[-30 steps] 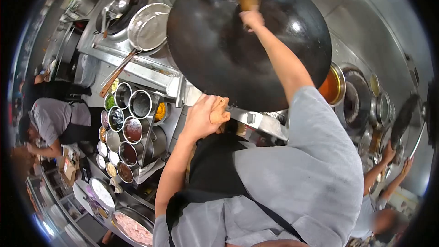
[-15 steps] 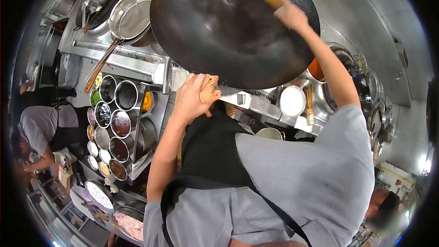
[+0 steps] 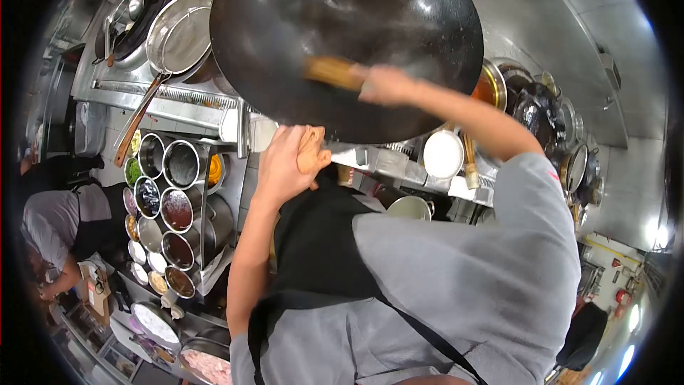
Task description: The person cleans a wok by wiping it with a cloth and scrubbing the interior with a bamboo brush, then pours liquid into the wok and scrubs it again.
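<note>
A large dark wok [image 3: 342,28] tilts up in front of me. My left hand [image 3: 281,167] is closed around a folded tan cloth [image 3: 311,151] at the wok's near edge; the cloth hides what lies under it. Inside the wok, my right hand [image 3: 385,85] grips a bamboo wok brush [image 3: 331,72], its bristles pointing left against the dark surface. Motion blurs that hand and the brush slightly.
A round strainer [image 3: 182,36] with a wooden handle rests left of the wok. Below it stands a rack of metal sauce pots [image 3: 178,207]. Right of centre are a white bowl [image 3: 442,155] and a second bamboo brush [image 3: 470,164]. A co-worker [image 3: 57,224] bends at far left.
My right hand has swept the brush from the wok's upper right down and left toward its lower middle. My left hand keeps its grip on the cloth. The camera view has shifted slightly.
</note>
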{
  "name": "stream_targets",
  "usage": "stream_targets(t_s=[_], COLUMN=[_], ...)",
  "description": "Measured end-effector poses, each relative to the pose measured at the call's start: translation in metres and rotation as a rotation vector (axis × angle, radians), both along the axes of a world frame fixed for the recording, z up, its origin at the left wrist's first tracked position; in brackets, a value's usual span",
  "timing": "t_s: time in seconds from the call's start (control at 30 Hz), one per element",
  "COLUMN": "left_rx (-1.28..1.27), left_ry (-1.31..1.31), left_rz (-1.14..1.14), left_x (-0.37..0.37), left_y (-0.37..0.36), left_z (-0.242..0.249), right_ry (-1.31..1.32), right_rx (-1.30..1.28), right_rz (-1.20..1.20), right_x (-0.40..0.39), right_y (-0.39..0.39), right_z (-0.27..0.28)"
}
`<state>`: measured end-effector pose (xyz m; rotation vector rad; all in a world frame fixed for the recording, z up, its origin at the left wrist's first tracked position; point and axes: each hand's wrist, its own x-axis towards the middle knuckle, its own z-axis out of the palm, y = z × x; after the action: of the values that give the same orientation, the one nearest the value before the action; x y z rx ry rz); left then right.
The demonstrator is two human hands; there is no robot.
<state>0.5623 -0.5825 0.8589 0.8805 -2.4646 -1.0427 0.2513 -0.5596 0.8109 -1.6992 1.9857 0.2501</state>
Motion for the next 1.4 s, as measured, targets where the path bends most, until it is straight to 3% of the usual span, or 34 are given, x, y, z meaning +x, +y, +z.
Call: stream_targets(t_s=[0.07, 0.1, 0.13, 0.17, 0.23, 0.27, 0.33, 0.4, 0.43, 0.47, 0.5, 0.53, 0.6, 0.67, 0.73, 0.77, 0.8, 0.83, 0.87, 0.9, 0.97, 1.0, 1.03, 1.07, 1.1, 1.13, 1.2, 1.27, 1.33, 1.37, 1.4], left_rx=[0.003, -0.021, -0.023, -0.020, -0.020, -0.017, 0.005, -0.023, -0.027, -0.031, 0.009, 0.053, 0.062, 0.072, 0.092, 0.100, 0.110, 0.135, 0.153, 0.160, 0.164, 0.163, 0.152, 0.138, 0.153, 0.168, 0.162, 0.177, 0.167, 0.141, 0.147], left_ry=[-0.037, -0.010, -0.012, -0.011, -0.007, 0.008, 0.003, 0.069, 0.105, 0.103, 0.105, 0.112, 0.099, 0.148, 0.220, 0.211, 0.209, 0.194, 0.191, 0.202, 0.239, 0.232, 0.212, 0.196, 0.164, 0.157, 0.100, 0.094, 0.157, 0.150, 0.151], left_rz=[-0.032, -0.027, -0.031, -0.039, -0.035, -0.032, -0.042, -0.095, -0.121, -0.125, -0.167, -0.204, -0.211, -0.257, -0.286, -0.299, -0.311, -0.323, -0.353, -0.362, -0.369, -0.376, -0.375, -0.374, -0.372, -0.397, -0.427, -0.412, -0.387, -0.377, -0.381], left_x=[0.001, 0.000, 0.000, 0.000, -0.001, -0.001, 0.001, 0.002, 0.003, 0.006, 0.008, 0.007, 0.007, 0.007, 0.007, 0.007, 0.006, 0.007, 0.006, 0.006, 0.007, 0.008, 0.009, 0.007, 0.007, 0.009, 0.012, 0.011, 0.010, 0.011, 0.011], left_y=[-0.002, -0.002, -0.002, -0.004, -0.006, -0.007, -0.005, -0.012, -0.016, -0.019, -0.022, -0.026, -0.029, -0.033, -0.037, -0.039, -0.040, -0.042, -0.042, -0.044, -0.046, -0.048, -0.047, -0.048, -0.051, -0.053, -0.059, -0.060, -0.057, -0.055, -0.054], left_z=[0.002, -0.005, -0.004, -0.002, 0.000, 0.000, -0.001, -0.004, -0.005, -0.007, -0.008, -0.009, -0.008, -0.017, -0.022, -0.021, -0.020, -0.019, -0.021, -0.022, -0.022, -0.022, -0.022, -0.021, -0.015, -0.016, -0.019, -0.016, -0.021, -0.021, -0.022], right_ry=[-0.287, -0.331, -0.254, -0.066, 0.576, 0.541, 0.512, 0.359, 0.082, -0.018, -0.104, -0.134, -0.426, -0.124, 0.628, 0.425, 0.010, 0.160, 0.035, -0.114, -0.109, -0.120, -0.078, -0.338, -0.554, -0.542, -0.532, -0.663, -0.426, -0.517, -0.416], right_rx=[-0.365, 0.003, 0.148, -0.029, -0.440, -0.551, -0.484, -0.044, 0.000, -0.096, -0.390, -0.372, 0.062, -0.328, -0.680, -0.435, 0.087, -0.114, -0.262, -0.555, -0.703, -0.638, -0.815, -0.763, -0.952, -0.949, -0.421, -0.284, -0.472, -0.098, -0.007], right_rz=[0.179, -0.054, -0.333, -0.271, -0.645, -0.683, -0.706, -0.238, -0.140, -0.091, 0.121, 0.125, -0.418, -0.861, -1.059, -1.025, -0.951, -0.435, -0.383, -0.137, -0.076, -0.317, -0.489, -0.935, -1.097, -1.127, -0.799, -0.519, -0.101, -0.296, -0.291], right_x=[-0.021, -0.046, -0.078, -0.159, -0.222, -0.219, -0.195, -0.123, -0.051, -0.012, -0.009, -0.012, -0.061, -0.132, -0.142, -0.144, -0.085, -0.036, 0.023, 0.032, 0.004, -0.018, -0.063, -0.067, -0.077, -0.083, -0.040, 0.050, 0.079, 0.070, 0.016], right_y=[0.011, -0.005, -0.018, -0.032, -0.046, -0.055, -0.085, -0.093, -0.074, -0.059, -0.044, -0.053, -0.091, -0.104, -0.111, -0.117, -0.134, -0.124, -0.125, -0.129, -0.198, -0.230, -0.250, -0.262, -0.270, -0.263, -0.236, -0.159, -0.063, -0.030, -0.006], right_z=[-0.053, -0.005, 0.023, -0.019, -0.010, 0.002, -0.015, -0.030, -0.002, -0.020, -0.061, -0.051, -0.005, -0.039, -0.089, -0.099, -0.048, -0.052, -0.032, -0.061, -0.049, -0.029, -0.045, -0.020, -0.034, -0.055, -0.054, -0.019, -0.036, -0.004, 0.002])
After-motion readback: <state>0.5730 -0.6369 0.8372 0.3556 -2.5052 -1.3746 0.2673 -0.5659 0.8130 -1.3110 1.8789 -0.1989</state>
